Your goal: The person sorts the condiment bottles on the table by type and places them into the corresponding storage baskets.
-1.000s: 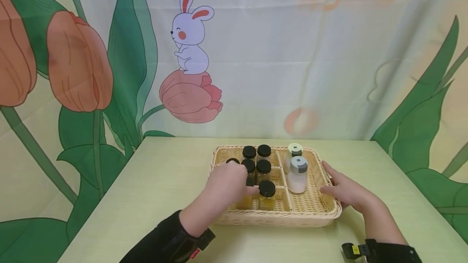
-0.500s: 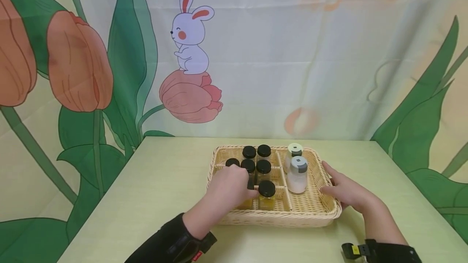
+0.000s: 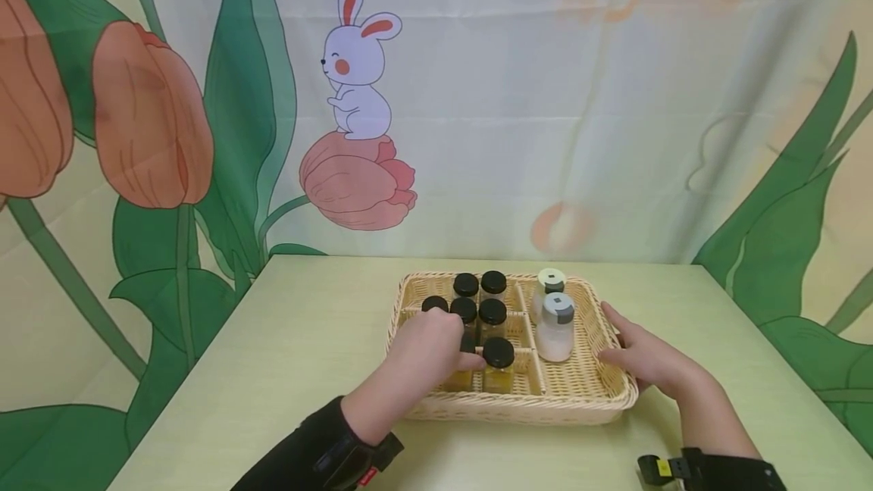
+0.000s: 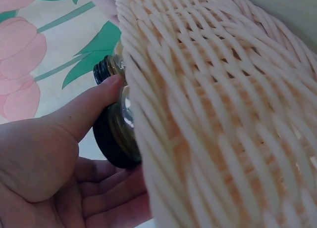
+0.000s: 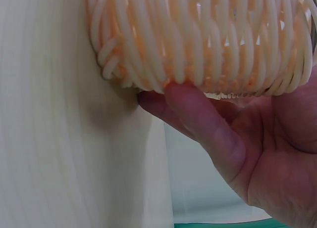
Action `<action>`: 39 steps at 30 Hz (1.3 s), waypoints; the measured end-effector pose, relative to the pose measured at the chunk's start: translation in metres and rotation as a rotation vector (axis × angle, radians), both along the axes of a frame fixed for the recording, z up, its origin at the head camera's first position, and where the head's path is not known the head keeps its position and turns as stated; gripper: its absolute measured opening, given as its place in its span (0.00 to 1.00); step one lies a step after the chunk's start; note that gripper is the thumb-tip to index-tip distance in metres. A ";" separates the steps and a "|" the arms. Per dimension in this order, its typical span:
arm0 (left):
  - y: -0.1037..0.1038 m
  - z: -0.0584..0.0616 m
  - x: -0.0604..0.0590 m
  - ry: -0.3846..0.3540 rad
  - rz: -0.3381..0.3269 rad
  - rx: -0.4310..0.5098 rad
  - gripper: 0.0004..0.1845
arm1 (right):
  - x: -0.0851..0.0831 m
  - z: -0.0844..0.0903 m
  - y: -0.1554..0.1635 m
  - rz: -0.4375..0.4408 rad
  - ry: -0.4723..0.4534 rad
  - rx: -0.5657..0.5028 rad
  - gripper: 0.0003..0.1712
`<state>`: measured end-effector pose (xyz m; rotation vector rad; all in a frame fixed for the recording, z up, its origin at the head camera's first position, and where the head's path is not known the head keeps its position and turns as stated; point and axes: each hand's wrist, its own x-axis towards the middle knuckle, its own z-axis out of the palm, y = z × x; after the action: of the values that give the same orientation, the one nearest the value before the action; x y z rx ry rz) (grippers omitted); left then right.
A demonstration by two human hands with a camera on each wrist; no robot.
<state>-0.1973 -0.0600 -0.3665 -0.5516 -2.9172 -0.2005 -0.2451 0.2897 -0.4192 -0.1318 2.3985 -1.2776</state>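
left hand on a jar, right hand bracing the basket

head view: left hand [image 3: 426, 347] grips a black-lidded jar [image 3: 461, 370] in the wicker basket's [image 3: 518, 404] near-left compartment; right hand [image 3: 651, 358] rests flat against the basket's right wall.

left wrist view: thumb [image 4: 91, 107] and fingers [image 4: 111, 191] curl round the jar [image 4: 116, 139].

right wrist view: relaxed fingers [image 5: 198, 119] touch the weave [image 5: 198, 40].

The desk [image 3: 286, 354] has a pale yellow-green top and stands with its far edge against a printed backdrop. One wicker basket [image 3: 580, 400] lies directly on it, right of centre, nearer the far edge than the near edge.
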 end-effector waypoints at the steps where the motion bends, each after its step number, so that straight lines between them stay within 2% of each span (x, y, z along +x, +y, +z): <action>1: 0.000 0.000 0.000 -0.013 0.000 -0.001 0.34 | 0.000 0.000 0.000 -0.001 0.000 0.000 0.54; 9: -0.003 0.000 -0.003 -0.142 -0.057 0.047 0.27 | 0.000 0.000 0.000 -0.001 0.002 -0.001 0.54; 13: -0.005 0.000 -0.003 -0.165 -0.087 0.088 0.22 | -0.001 -0.001 0.001 0.000 0.002 -0.003 0.54; 17: -0.006 0.000 -0.003 -0.185 -0.091 0.123 0.21 | -0.002 -0.002 0.001 0.000 0.006 0.004 0.54; 27: -0.006 -0.001 -0.003 -0.174 -0.064 0.159 0.21 | -0.001 -0.002 0.001 0.000 0.003 0.000 0.54; 34: -0.005 -0.003 -0.005 -0.163 -0.034 0.145 0.24 | -0.001 -0.001 0.001 0.001 0.000 -0.002 0.55; 39: -0.005 -0.003 -0.004 -0.150 -0.043 0.121 0.23 | -0.001 0.000 0.001 0.004 0.003 -0.009 0.54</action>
<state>-0.2012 -0.0655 -0.3696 -0.6045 -3.0120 -0.4390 -0.2463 0.2902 -0.4188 -0.1408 2.3937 -1.2876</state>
